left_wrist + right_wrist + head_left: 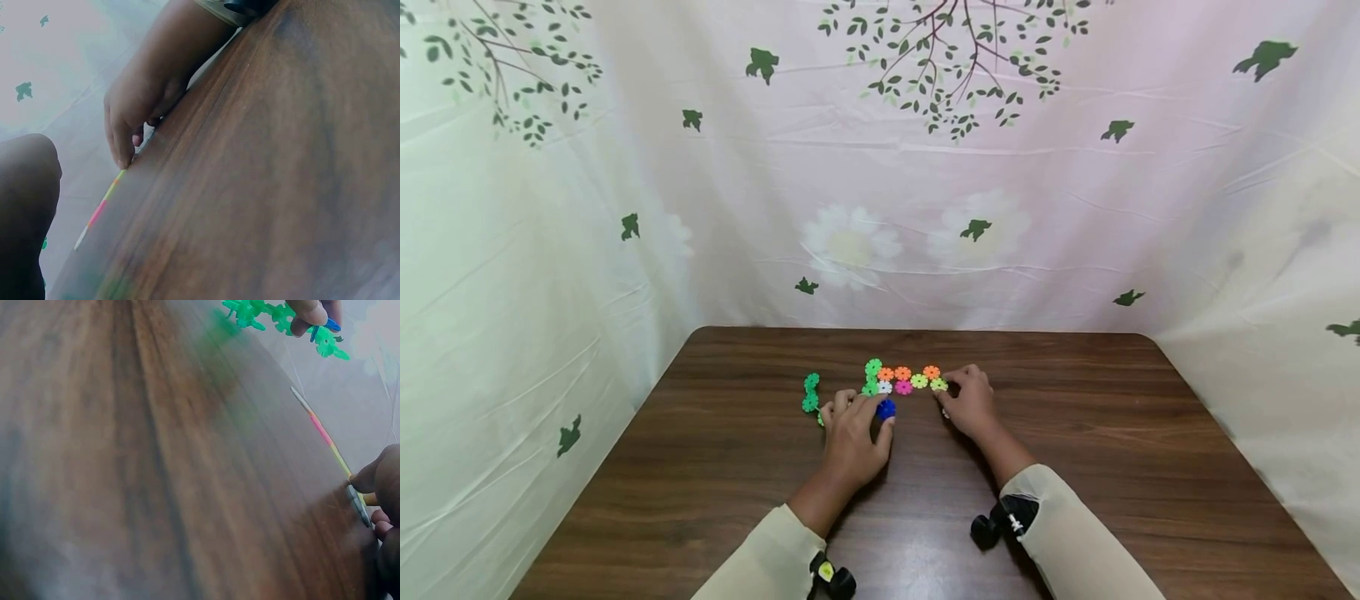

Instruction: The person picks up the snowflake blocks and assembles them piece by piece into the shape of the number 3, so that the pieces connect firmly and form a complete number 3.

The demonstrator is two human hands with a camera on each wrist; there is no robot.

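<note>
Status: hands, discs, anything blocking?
Left hand pinching blue disc. Right hand touching yellow-green disc, grip unclear. Multicoloured row on table. No obstruction seen; left hand partly hides green chain.

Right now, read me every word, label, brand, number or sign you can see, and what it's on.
No readable text in any view.
Yellow patch on the left wrist's black device: too small to tell if it bears writing.
White marks on the right wrist's black device: too small to read.
Flower-shaped pieces, table, backdrop cloth: no lettering visible.

Dark wood-grain table [1112, 417], pale cloth backdrop [737, 192], printed leafy branches [976, 54], small green motifs [763, 63], white flowers [850, 243]
</note>
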